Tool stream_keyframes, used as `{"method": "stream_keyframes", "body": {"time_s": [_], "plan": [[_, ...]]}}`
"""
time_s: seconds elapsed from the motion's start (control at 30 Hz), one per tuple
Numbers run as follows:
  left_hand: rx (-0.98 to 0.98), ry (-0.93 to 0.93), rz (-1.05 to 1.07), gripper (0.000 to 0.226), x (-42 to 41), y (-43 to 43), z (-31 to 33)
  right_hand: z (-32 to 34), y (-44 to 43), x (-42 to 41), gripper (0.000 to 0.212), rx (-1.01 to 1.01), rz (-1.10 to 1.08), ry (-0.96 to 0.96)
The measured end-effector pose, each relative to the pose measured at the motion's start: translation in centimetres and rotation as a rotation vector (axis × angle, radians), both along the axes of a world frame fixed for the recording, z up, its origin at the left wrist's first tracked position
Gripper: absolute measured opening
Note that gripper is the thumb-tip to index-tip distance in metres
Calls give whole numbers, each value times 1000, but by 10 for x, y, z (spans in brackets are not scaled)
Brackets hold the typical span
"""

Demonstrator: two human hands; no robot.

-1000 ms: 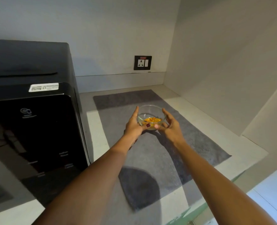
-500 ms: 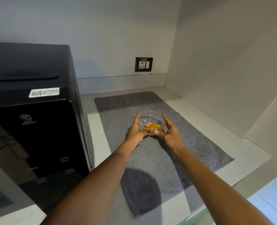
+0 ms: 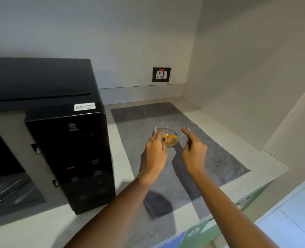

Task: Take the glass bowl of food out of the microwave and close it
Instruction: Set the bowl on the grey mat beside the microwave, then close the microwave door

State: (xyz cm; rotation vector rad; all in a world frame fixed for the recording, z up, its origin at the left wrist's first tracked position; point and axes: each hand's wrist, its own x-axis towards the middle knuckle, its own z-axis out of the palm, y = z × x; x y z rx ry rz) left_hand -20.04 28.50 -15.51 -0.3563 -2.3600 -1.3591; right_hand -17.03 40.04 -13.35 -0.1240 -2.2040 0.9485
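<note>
A small glass bowl with orange-yellow food stands on the grey mat, right of the black microwave. My left hand is just left of the bowl, fingers apart, with its fingertips at or very near the rim. On the other side, my right hand hovers with fingers spread, clear of the glass. Neither hand holds anything. Left of the microwave's control panel I see a grey front frame with two latch slots and a dark opening. The door itself is out of frame.
A wall socket sits on the back wall above the mat. A side wall closes the counter on the right. The counter's front edge runs diagonally below my right forearm, with floor beyond it.
Both hands have let go of the bowl and pulled back slightly with fingers spread. The bowl stays on the mat. The view now takes in more of the microwave's front.
</note>
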Motion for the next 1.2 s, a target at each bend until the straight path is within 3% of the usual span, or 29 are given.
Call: {"method": "stream_keyframes", "body": {"time_s": [0.13, 0.43, 0.57, 0.97, 1.2], "plan": [[14, 79, 4, 27, 43, -14, 20, 20, -20, 35, 40, 8, -13, 203], [187, 229, -87, 27, 153, -73, 70, 57, -79, 124, 42, 55, 72, 386], [130, 330, 86, 36, 198, -109, 90, 70, -121, 161, 43, 21, 175, 472], [43, 305, 612, 45, 329, -256, 140, 111, -285, 250, 39, -110, 686, 517], [-138, 256, 966, 49, 402, -326, 173, 124, -374, 294, 43, -177, 981, 478]]}}
